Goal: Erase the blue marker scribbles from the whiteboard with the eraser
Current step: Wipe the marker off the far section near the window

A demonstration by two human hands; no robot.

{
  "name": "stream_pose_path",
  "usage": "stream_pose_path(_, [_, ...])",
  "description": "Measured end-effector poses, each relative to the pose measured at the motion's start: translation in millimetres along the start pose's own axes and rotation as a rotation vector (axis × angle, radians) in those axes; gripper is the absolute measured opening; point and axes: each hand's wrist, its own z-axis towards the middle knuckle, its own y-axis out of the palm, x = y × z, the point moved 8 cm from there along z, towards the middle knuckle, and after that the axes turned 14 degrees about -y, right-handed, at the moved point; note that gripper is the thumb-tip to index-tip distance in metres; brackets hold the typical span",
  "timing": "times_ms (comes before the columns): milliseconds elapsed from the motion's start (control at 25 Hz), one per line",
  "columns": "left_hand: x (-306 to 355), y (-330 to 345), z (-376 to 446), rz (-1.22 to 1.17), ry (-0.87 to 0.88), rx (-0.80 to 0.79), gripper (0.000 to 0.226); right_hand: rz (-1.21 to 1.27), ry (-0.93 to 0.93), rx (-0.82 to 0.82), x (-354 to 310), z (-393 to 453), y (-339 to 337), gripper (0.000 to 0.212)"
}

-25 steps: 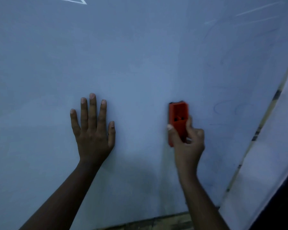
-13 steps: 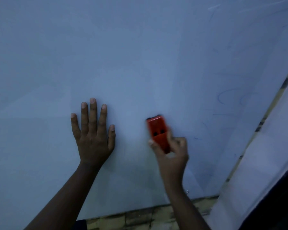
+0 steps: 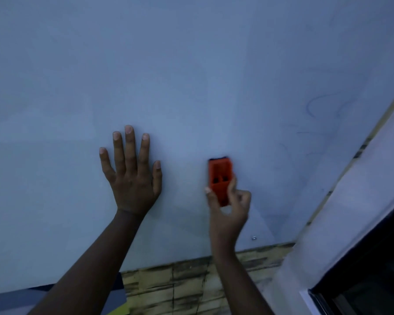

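Note:
The whiteboard (image 3: 191, 76) fills most of the head view. My right hand (image 3: 231, 206) grips an orange eraser (image 3: 220, 178) by its lower end and holds it upright against the board, low and right of centre. Faint blue scribbles (image 3: 323, 108) remain on the board to the upper right of the eraser, with fainter strokes below them (image 3: 305, 137). My left hand (image 3: 132, 176) lies flat on the board with fingers spread, a hand's width left of the eraser.
Below the board runs a tiled wall strip (image 3: 191, 283). A white wall or frame (image 3: 362, 201) borders the board's right edge, with a dark window opening (image 3: 373, 280) at lower right. A small screw (image 3: 254, 238) sits near the board's bottom edge.
The eraser and my right hand swept left and down across the board, then stood upright again. The view tilted down, showing more tiled wall. My left hand stayed flat in place.

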Motion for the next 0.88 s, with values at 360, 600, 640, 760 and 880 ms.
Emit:
stream_pose_path(360, [-5.7, 4.9, -27.5, 0.015, 0.057, 0.005, 0.07, 0.043, 0.153, 0.011, 31.8, -35.1, -1.2, 0.067])
stream_pose_path(600, [-7.7, 8.0, -44.7, 0.01, 0.057, 0.003, 0.069, 0.301, 0.965, 0.286, 129.8, -106.2, -33.6, 0.041])
stream_pose_path(640, [-7.5, 9.1, -46.2, 0.019, 0.058, 0.001, 0.07, 0.307, 1.057, 0.271, 133.4, -119.8, -31.5, 0.038])
stream_pose_path(760, [-7.8, 10.9, -51.9, 0.026, 0.067, -0.005, 0.07, 0.392, 1.2, 0.296, 124.0, -121.4, -21.0, 0.041])
stream_pose_path(880, [-7.9, 12.4, -57.9, 0.027, 0.075, -0.004, 0.071, 0.489, 1.13, 0.28, 86.7, -78.3, -10.3, 0.042])
